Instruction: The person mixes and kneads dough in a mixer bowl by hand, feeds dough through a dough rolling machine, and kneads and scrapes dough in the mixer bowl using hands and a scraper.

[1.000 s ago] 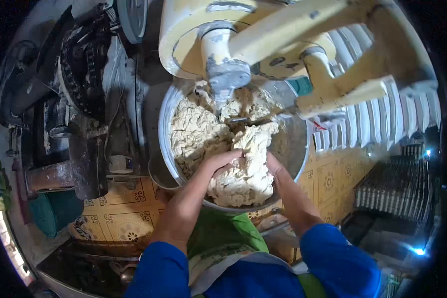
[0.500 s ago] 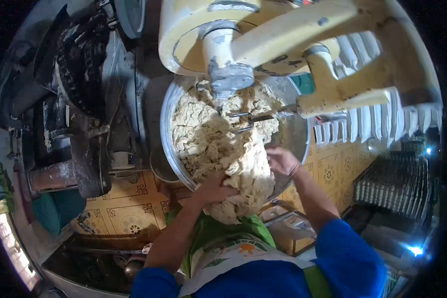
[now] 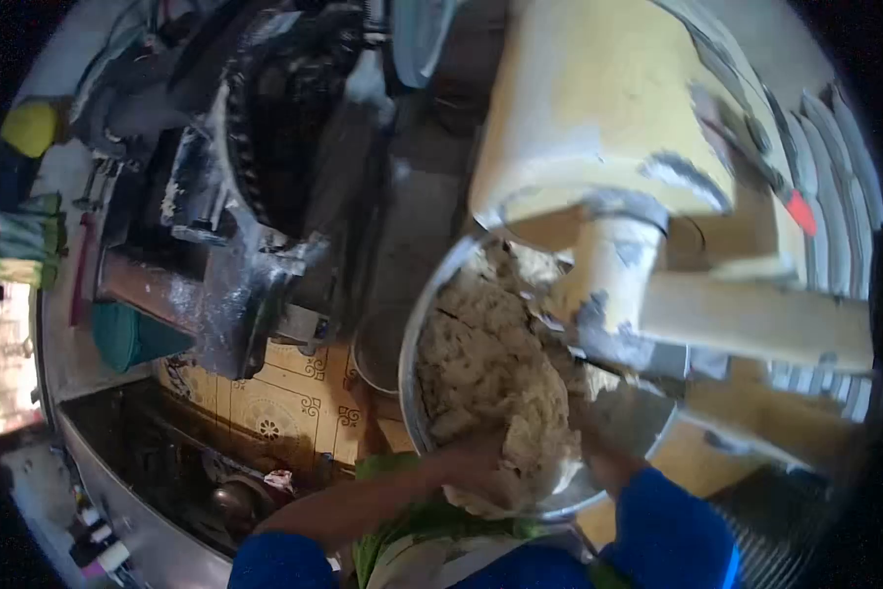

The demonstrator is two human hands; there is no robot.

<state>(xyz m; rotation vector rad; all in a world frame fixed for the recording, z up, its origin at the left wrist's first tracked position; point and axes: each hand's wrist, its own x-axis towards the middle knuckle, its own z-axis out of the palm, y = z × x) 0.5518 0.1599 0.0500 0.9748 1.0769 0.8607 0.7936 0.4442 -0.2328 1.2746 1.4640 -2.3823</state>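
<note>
A large mass of pale dough lies in the round metal bowl under the cream-coloured mixer. My left hand presses against the dough's near left side; its fingers are blurred and partly sunk from sight. On the dough's right side is my right hand, dark and smeared by motion, its fingers not distinguishable. A bulge of dough stands between the two hands at the bowl's near edge. The mixer's shaft reaches down over the bowl's right part.
Dark, flour-dusted machinery stands at the left, with a teal bin below it. A metal basin is at lower left. A smaller bowl sits beside the mixing bowl. Stacked white items line the right.
The view has turned, so the bowl and mixer appear farther right. My right hand, apart from the dough half a second ago, is back against its right side.
</note>
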